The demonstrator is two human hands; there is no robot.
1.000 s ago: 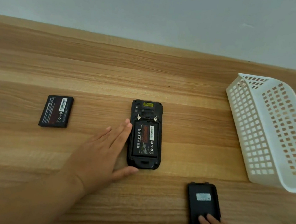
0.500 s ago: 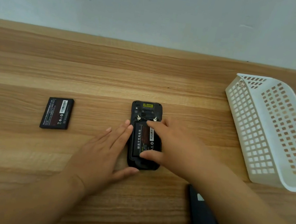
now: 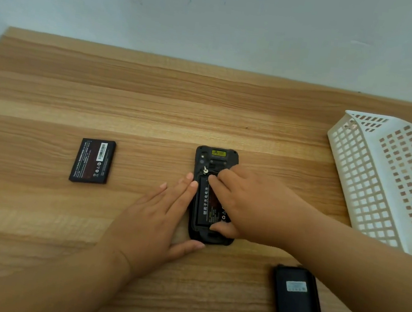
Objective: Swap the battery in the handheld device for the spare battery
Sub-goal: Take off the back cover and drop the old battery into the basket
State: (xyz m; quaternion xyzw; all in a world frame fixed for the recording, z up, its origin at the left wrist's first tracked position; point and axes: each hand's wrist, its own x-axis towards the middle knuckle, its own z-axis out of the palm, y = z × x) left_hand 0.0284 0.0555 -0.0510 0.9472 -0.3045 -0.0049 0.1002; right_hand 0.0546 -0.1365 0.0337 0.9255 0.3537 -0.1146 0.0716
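Two hands on handheld device (image 3: 217, 157) mid-frame: left hand (image 3: 158, 224) flat, fingers spread, bracing its left edge; right hand (image 3: 250, 206) pinching battery (image 3: 205, 203) top and bottom, label half hidden. Spare battery (image 3: 93, 161) sits far left.

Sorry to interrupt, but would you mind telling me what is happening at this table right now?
A person is swapping a battery. The black handheld device lies face down on the wooden table, its back open. The left hand rests flat against its side, steadying it. The right hand has its fingers on the black fitted battery, which sits in its bay. The black spare battery lies apart to the left, the black back cover nearer the person, and a white plastic lattice basket at the right.
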